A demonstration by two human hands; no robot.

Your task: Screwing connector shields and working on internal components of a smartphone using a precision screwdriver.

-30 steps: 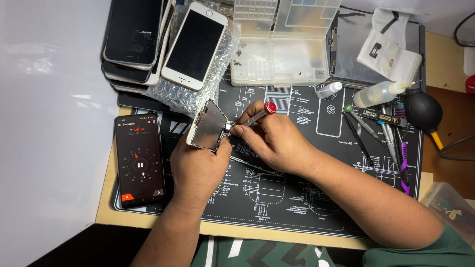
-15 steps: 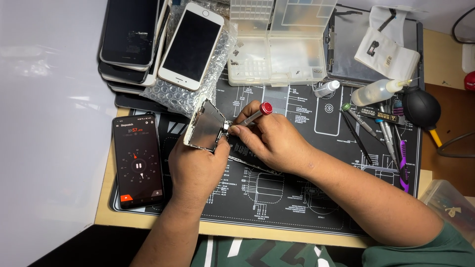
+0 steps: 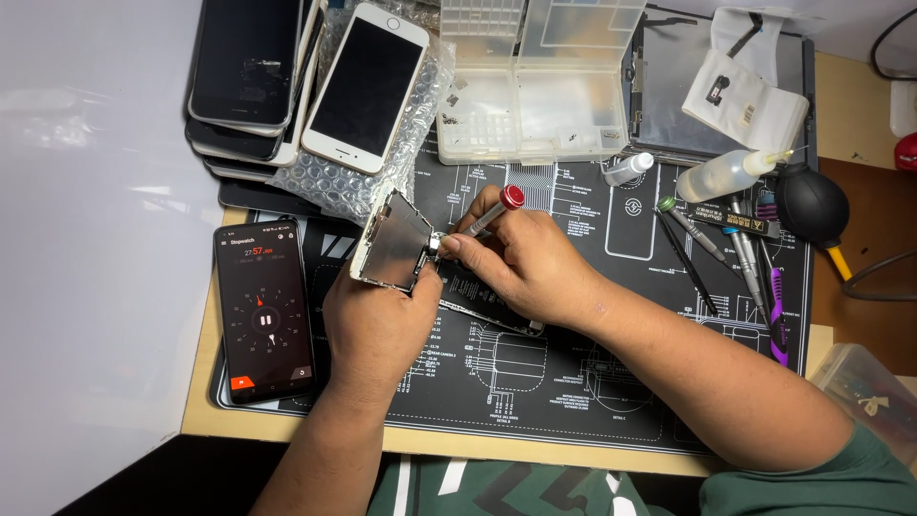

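On my desk lies the black repair mat (image 3: 573,382), and all the other things are on it or around it. At the top stands the clear parts box (image 3: 535,86) with many small compartments, and to its left a stack of phones (image 3: 258,76) rests on bubble wrap. A black phone (image 3: 265,311) with a stopwatch on its screen lies flat at the left edge of the mat, just beside my left wrist.

My left hand (image 3: 377,320) is closed around the lower edge of the metal phone panel (image 3: 394,241). I hold it tilted up from the mat, its long axis going up and to the left, away from me. My right hand (image 3: 530,268) is directly to the right of the panel, and its fingers are closed on the screwdriver with a red cap (image 3: 495,210). The shaft slopes down and left, so the tip meets the right edge of the panel, where my thumb also presses. The right hand is the nearer one to that edge. More screwdrivers (image 3: 735,248) lie well apart at the right.
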